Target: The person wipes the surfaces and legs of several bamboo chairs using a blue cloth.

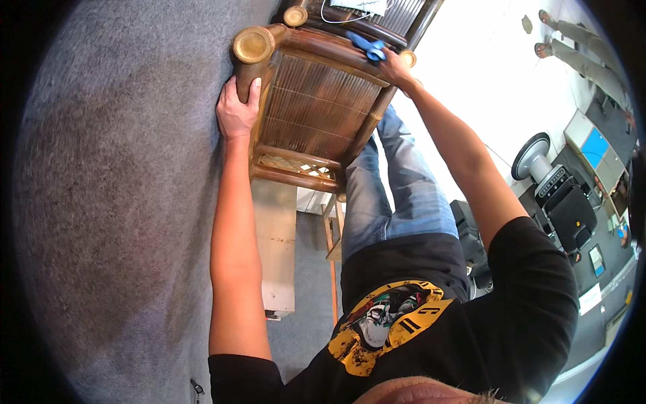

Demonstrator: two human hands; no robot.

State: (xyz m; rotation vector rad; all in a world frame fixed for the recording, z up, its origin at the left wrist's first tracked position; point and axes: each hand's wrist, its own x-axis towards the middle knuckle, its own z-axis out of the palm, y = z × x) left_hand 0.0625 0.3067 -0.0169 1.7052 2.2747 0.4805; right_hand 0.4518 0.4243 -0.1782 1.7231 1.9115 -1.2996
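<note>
A piece of dark-stained bamboo furniture (313,96), seemingly a chair or bench, stands before me with a slatted panel framed by thick poles. My left hand (238,112) is wrapped around its left corner post, just below the pale cut end. My right hand (396,66) holds a blue cloth (371,48) against the top rail near the right corner. Part of the cloth is hidden under the fingers. Just beyond the rail, a white item (361,6) with a white cable lies on more bamboo slats, cut off by the frame's top.
A grey textured wall (126,177) runs close along my left. Below the furniture are a pale wooden box (275,242) and a wooden stool-like frame (333,227). A black barber chair (568,212) stands to the right on the light floor (474,65). Another person's legs (580,40) appear at upper right.
</note>
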